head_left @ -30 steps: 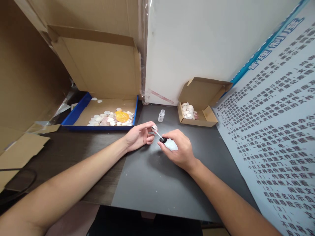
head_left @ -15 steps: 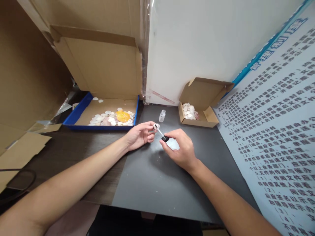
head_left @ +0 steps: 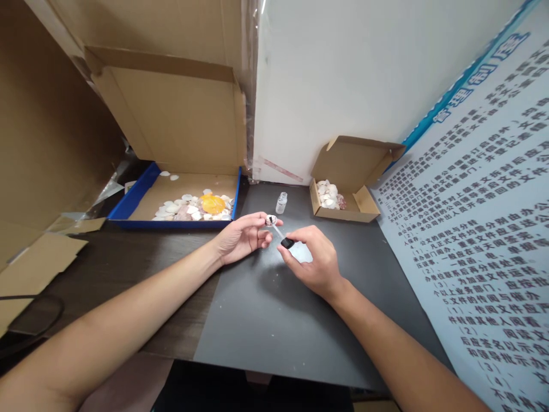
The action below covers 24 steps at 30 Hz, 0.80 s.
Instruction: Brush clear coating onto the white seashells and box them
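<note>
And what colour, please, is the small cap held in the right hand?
The small cap is black, as the head view shows.

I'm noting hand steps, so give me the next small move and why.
Probably dab the black-capped applicator lightly on the small round piece: the right hand holds the applicator, its pale stem points at the piece in the left hand, and the bottle stands uncapped. Whether the tip touches, I can't tell.

I see two hands [head_left: 242, 239] [head_left: 316, 257], one round piece [head_left: 271, 220], one black-capped stick [head_left: 287, 243], one bottle [head_left: 281, 203] at twelve o'clock, two boxes [head_left: 171, 224] [head_left: 347, 214], ten and two!
</note>
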Tool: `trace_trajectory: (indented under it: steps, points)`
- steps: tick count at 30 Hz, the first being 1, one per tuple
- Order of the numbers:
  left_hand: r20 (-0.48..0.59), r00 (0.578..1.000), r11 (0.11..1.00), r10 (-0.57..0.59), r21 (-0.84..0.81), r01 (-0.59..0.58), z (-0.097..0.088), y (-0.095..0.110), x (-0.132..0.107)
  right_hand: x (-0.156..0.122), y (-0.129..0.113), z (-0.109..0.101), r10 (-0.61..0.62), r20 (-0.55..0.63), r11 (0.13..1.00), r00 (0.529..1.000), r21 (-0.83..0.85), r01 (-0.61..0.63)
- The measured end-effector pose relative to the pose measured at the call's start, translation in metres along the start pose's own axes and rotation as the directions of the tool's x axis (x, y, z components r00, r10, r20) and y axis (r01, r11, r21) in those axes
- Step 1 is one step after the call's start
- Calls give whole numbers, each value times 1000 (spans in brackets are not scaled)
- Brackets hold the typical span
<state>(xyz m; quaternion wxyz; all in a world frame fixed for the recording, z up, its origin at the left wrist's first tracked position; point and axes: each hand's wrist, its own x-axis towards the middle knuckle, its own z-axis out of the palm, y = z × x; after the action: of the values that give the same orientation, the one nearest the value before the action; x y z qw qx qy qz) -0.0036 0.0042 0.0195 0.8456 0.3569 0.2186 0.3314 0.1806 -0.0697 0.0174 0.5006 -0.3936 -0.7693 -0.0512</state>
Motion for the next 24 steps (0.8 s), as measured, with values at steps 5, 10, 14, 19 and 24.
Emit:
trace_trajectory:
  steps: [5, 10, 14, 19, 24]
  points:
    - [5, 1000, 1000, -2, -1, 2, -2, 0, -1, 0, 1, 1, -6, 3, 1000, 1000, -2, 6]
    - [17, 1000, 1000, 2, 12, -2, -2, -1, 0, -1, 2, 1, 9, 16, 1000, 1000, -4, -9]
    - [6, 1000, 1000, 13, 13, -13, -2, -2, 2, -2, 1, -1, 14, 40, 1000, 999, 9, -14]
    - [-4, 1000, 999, 22, 28, -22, -2, -3, 2, -2, 1, -3, 19, 28, 999, 999, 29, -20]
    - [-5, 1000, 999, 2, 39, -2, -2, -3, 2, -2, 1, -3, 47, 44, 999, 998, 10, -47]
